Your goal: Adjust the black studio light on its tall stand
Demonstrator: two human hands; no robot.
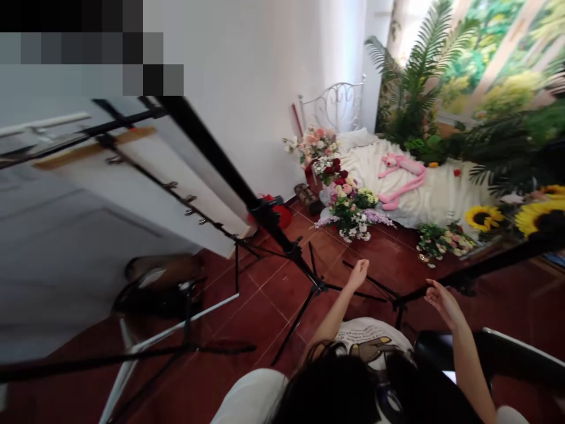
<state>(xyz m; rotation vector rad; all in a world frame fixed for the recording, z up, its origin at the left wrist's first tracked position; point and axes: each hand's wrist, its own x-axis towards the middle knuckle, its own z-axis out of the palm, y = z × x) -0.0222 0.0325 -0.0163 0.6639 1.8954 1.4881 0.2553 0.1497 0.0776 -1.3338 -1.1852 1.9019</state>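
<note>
My left hand (360, 274) is raised over the red tiled floor, its fingers curled and pressed together; whatever it holds, if anything, is too small to make out. To the right, my right hand (442, 301) is held up with loosely bent fingers slightly apart and nothing visible in it. The two hands do not touch. Near my left hand are the legs of a black stand (318, 287). Another black pole (489, 262) passes just beyond my right hand.
A bed with cream cloth (441, 197) holds a pink plush toy (404, 197). Flowers (348, 200) and sunflowers (483, 218) stand around it. White boards (176, 188) hang at the left above a dark bag (163, 282). A black seat (507, 359) is at the lower right.
</note>
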